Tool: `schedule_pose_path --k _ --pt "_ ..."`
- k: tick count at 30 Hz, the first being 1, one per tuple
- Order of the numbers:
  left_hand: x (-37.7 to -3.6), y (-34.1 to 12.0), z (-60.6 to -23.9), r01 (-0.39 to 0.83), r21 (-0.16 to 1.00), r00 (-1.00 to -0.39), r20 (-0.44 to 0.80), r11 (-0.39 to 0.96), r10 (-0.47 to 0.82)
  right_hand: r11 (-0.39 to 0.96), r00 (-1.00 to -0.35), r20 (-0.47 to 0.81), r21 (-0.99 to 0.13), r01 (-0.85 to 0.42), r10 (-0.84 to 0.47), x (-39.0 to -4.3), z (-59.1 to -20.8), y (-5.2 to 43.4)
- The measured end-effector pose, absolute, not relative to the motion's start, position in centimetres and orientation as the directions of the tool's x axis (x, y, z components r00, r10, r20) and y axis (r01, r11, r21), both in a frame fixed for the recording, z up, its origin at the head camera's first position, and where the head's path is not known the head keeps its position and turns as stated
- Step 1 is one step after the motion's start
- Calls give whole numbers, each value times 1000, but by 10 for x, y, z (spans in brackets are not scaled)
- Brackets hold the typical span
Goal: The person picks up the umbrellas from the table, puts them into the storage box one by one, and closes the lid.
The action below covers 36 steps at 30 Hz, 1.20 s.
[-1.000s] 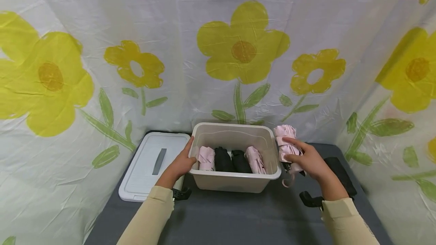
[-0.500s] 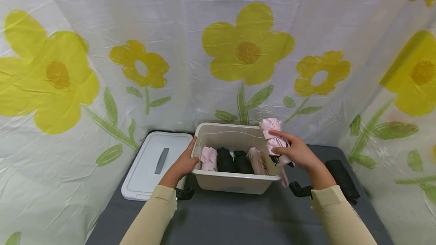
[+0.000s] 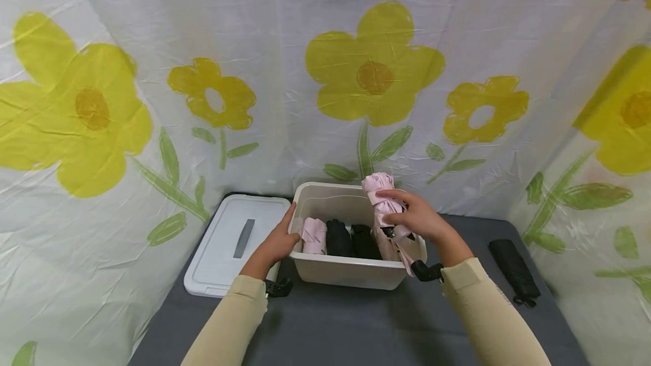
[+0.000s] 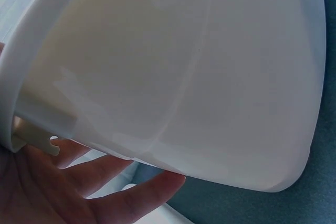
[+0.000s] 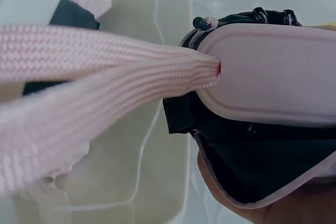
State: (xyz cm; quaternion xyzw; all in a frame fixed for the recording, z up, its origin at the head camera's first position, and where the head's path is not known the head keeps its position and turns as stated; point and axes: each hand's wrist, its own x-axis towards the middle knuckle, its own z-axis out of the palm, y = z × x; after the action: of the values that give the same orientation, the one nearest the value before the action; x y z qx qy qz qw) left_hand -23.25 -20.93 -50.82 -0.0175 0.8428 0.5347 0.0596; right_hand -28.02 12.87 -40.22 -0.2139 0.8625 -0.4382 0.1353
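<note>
Head view first: the right hand (image 3: pixel 414 218) has its fingers curled round a folded pink umbrella (image 3: pixel 385 208), gripping it mid-length, tilted, with its top up near the back wall and its lower end dipping over the right part of the beige plastic storage bin (image 3: pixel 351 271). From the right wrist camera, the umbrella's pink handle cap (image 5: pixel 273 72) fills the frame, and a ribbed pink wrist strap (image 5: pixel 105 85) runs out of it across the bin's inside. The left hand (image 3: pixel 274 243) lies against the bin's left end, thumb up at the rim, fingers nearly straight along the wall (image 4: pixel 184 77). Inside the bin lie a pink folded umbrella (image 3: pixel 315 235) and two black folded umbrellas (image 3: pixel 351 239), side by side. Left of the bin, a white plastic lid with a grey handle strip (image 3: pixel 231 244) rests on the grey tabletop (image 3: pixel 346 326). Well to the right lies another black folded umbrella (image 3: pixel 513 270).
</note>
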Motion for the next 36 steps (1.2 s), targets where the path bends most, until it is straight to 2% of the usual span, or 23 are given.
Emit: schedule_pose_path --k 7,15,25,28,33,36 --pt "-232 -210 -509 -77 894 -995 -100 442 29 465 -816 -67 -847 -258 -574 -292 -409 105" --pt "-231 -209 -507 -72 890 -996 -91 451 21 566 -804 -134 -776 -278 -579 -305 -414 86" --pt "-230 -209 -504 -79 887 -996 -93 456 8 562 -690 -253 -784 -264 -678 -324 -428 79" --pt "-230 -208 -504 -79 885 -996 -93 458 8 581 -674 -299 -778 -238 -676 -327 -434 78" --pt "-229 -207 -504 -88 885 -995 -102 457 6 660 -688 -377 -724 -198 -620 -330 -440 76" --pt "-228 -208 -503 -95 887 -994 -108 453 3 706 -670 -464 -697 -127 -579 -331 -441 76"
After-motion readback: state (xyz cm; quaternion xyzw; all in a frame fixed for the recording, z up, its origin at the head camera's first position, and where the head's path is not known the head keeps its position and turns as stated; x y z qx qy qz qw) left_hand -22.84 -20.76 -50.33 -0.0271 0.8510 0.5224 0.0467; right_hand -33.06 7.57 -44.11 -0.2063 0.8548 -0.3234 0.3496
